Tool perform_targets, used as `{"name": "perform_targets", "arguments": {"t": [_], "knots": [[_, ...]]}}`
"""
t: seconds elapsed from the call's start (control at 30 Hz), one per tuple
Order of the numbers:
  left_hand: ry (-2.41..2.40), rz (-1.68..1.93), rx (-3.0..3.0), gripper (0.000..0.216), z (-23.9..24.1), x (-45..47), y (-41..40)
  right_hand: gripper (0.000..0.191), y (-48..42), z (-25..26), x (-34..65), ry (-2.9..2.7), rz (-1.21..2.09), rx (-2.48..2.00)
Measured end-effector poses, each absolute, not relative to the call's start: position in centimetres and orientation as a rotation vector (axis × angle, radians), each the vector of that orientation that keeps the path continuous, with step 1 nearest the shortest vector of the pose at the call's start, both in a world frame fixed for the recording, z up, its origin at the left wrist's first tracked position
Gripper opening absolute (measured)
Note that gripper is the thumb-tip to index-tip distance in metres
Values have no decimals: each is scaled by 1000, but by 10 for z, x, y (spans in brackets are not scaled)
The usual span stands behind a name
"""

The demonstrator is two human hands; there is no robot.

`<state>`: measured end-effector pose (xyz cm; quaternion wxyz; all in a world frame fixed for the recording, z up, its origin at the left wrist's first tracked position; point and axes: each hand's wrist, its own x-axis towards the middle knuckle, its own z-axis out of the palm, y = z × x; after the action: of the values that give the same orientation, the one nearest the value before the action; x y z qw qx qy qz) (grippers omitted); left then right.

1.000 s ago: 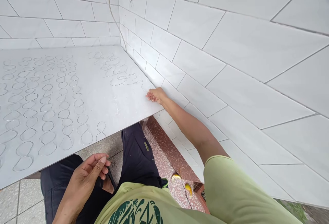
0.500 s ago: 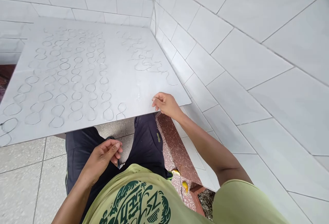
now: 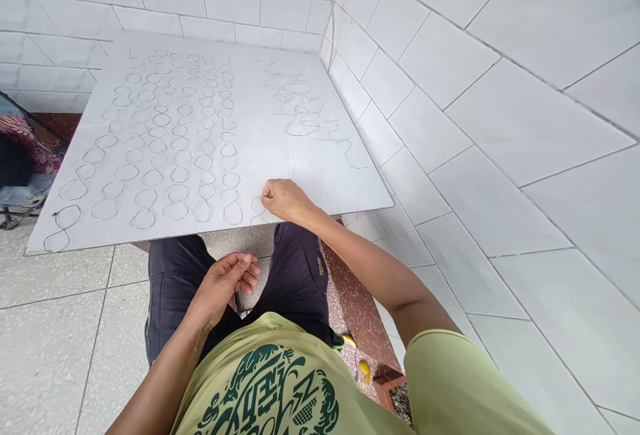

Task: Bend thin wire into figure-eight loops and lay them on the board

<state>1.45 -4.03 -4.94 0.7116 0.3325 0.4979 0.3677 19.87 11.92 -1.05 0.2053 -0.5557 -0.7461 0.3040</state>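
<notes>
The wire (image 3: 252,204), a thin figure-eight, lies at the near edge of the board (image 3: 350,192), immediately left of the right hand's fingertips; its long axis runs roughly away from the body, across that edge. The right hand (image 3: 285,200) is the nearer, palm down over the board, thumb and forefinger drawn together at the upper loop; whether they clamp the wire cannot be told. The left hand (image 3: 227,282) is well apart from it, below and left, clear of the board, loosely half-curled with nothing visible in it. The fingers cover the upper loop's right side, and the lower loop is faint against the edge.
</notes>
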Motion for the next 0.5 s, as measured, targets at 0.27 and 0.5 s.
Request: {"name": "perform_targets", "arguments": {"t": [0.27, 0.5], "knots": [[1098, 925, 789, 53, -35, 17, -39, 12, 77, -3, 216, -1945, 974, -1428], [1143, 1041, 940, 36, -19, 17, -32, 9, 38, 2, 216, -1854, 1131, -1384]]}}
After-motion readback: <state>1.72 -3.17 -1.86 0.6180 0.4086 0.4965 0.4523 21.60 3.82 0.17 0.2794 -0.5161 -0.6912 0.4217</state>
